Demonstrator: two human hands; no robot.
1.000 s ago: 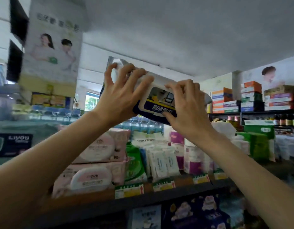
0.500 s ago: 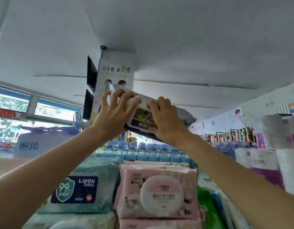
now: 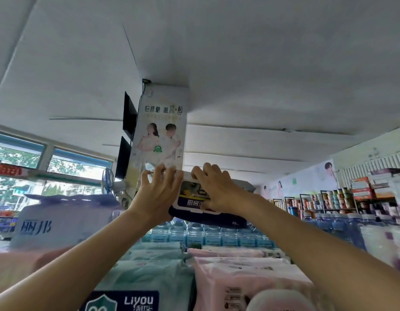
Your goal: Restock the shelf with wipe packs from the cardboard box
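Left hand [image 3: 157, 194], right hand [image 3: 217, 189], wipe pack [image 3: 208, 215] gripped (raised overhead)

Single head cam, tilted up twd ceiling [image 3: 262, 52], close behind raised hands, stacked packs [image 3: 239, 272] just below.

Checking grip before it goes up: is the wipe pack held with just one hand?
No, both the left hand and right hand clasp the wipe pack.

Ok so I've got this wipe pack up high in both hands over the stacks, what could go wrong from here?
The dark blue wipe pack is held only at its near end by the left hand and right hand, so it could tip away.

If it drops, it may knock the pink packs or teal packs below.
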